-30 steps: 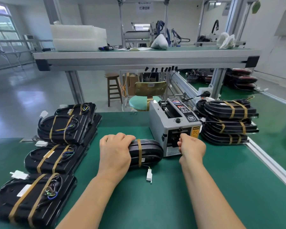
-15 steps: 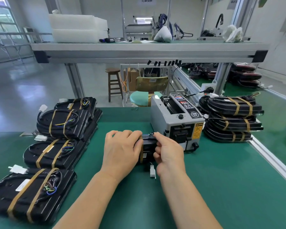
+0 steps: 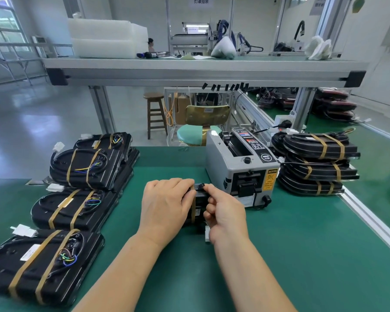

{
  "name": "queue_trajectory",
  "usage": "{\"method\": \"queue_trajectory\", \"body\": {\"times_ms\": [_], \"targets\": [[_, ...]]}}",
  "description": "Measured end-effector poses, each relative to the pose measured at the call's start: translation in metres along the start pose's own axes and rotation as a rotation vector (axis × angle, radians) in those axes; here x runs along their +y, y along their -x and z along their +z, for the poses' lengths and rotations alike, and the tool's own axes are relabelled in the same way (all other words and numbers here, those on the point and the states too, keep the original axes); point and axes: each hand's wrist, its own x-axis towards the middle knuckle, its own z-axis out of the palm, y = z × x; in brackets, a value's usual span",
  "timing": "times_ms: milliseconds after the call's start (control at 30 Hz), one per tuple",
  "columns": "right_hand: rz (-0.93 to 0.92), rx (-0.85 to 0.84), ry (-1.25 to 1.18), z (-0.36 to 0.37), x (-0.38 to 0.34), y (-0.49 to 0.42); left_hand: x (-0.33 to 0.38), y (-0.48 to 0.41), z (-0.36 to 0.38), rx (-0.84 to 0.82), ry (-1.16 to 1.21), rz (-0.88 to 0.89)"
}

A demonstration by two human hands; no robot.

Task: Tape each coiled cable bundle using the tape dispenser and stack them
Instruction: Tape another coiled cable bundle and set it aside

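Observation:
A black coiled cable bundle (image 3: 199,200) lies on the green table (image 3: 291,255) between my hands, mostly hidden by them. One tan tape band runs round it. My left hand (image 3: 164,207) lies over its left part with fingers curled on it. My right hand (image 3: 225,212) pinches its right end near the top edge; any tape strip in the fingers is too small to tell. A white connector (image 3: 207,235) hangs below. The grey tape dispenser (image 3: 241,170) stands just right of my hands.
A stack of taped bundles (image 3: 315,165) sits right of the dispenser by the aluminium table rail (image 3: 374,224). Several taped black units (image 3: 77,208) lie in a row on the left. A shelf beam (image 3: 200,73) crosses overhead; a stool and chair stand behind.
My right hand left the dispenser's outlet and came back to the bundle's right end. The left hand stayed on the bundle. The view has drawn closer.

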Motion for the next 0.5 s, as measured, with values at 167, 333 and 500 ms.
{"method": "queue_trajectory", "body": {"times_ms": [167, 333, 500], "targets": [[-0.016, 0.016, -0.016, 0.0003, 0.0046, 0.0005, -0.0001, 0.0015, -0.0011, 0.005, 0.049, 0.011], [-0.026, 0.015, -0.051, 0.0011, 0.0048, 0.001, -0.0047, 0.0023, -0.0004, 0.021, 0.069, 0.066], [-0.038, 0.012, -0.062, 0.0012, 0.0065, 0.0018, -0.0076, 0.005, 0.0021, 0.071, -0.004, 0.12]]}}
